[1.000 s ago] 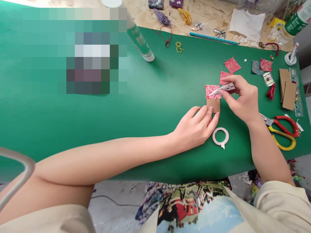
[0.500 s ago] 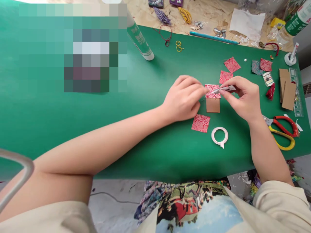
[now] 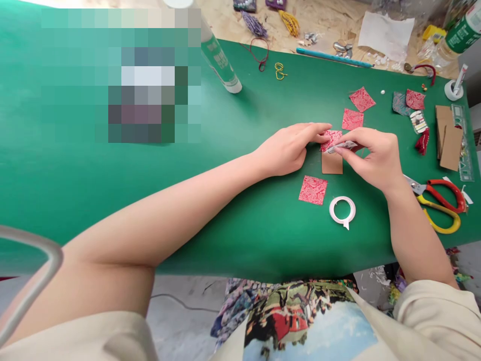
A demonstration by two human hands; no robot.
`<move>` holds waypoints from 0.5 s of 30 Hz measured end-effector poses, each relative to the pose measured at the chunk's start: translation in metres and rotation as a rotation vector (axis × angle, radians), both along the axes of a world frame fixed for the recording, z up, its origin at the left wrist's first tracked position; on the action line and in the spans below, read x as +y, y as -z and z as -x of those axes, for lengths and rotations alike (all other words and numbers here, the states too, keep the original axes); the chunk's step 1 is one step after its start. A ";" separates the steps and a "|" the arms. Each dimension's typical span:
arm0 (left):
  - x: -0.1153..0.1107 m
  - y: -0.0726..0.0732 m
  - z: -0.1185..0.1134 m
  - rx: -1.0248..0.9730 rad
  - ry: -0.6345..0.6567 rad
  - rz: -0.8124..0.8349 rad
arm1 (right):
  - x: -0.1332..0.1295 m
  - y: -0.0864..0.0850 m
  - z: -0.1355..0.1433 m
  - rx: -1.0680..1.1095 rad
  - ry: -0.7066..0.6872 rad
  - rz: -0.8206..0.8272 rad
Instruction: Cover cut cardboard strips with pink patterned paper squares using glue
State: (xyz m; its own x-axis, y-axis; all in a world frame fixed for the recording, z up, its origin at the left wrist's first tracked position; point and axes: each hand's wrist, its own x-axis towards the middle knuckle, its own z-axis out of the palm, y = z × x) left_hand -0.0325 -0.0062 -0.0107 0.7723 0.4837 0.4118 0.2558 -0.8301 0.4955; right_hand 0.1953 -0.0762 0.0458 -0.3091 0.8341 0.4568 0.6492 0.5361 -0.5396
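My left hand [image 3: 289,149] lies with its fingers stretched out, their tips on the left edge of a red patterned fabric square [image 3: 331,137]. A brown cardboard square [image 3: 332,163] lies just below that fabric, its upper edge meeting it. In my right hand [image 3: 376,155] a small white printed tube or packet [image 3: 343,146] is pinched between thumb and fingers, its tip low over the fabric's lower part. Other red squares lie near: one [image 3: 313,190] below left, one [image 3: 352,119] and another [image 3: 362,99] above right.
A white tape roll [image 3: 342,210] lies below the cardboard. Scissors [image 3: 443,205] and cardboard strips [image 3: 448,140] are at the right. A green and white bottle [image 3: 221,62] and a blue pencil [image 3: 334,57] are toward the back. A small white pot [image 3: 454,90] holds a pen.
My left hand has lowered and straightened its fingers onto the fabric's edge. The tip of the held white item has shifted down toward the fabric's lower edge. The whole view has shifted slightly.
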 end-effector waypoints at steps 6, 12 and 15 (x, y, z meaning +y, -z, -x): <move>0.001 0.002 0.001 0.009 -0.005 0.004 | -0.001 -0.001 0.000 -0.104 0.048 0.008; 0.001 0.003 0.001 -0.005 0.011 0.010 | 0.000 0.001 -0.001 -0.102 0.041 -0.014; 0.000 0.002 0.001 -0.003 0.004 0.005 | 0.001 0.002 -0.001 -0.087 0.039 -0.012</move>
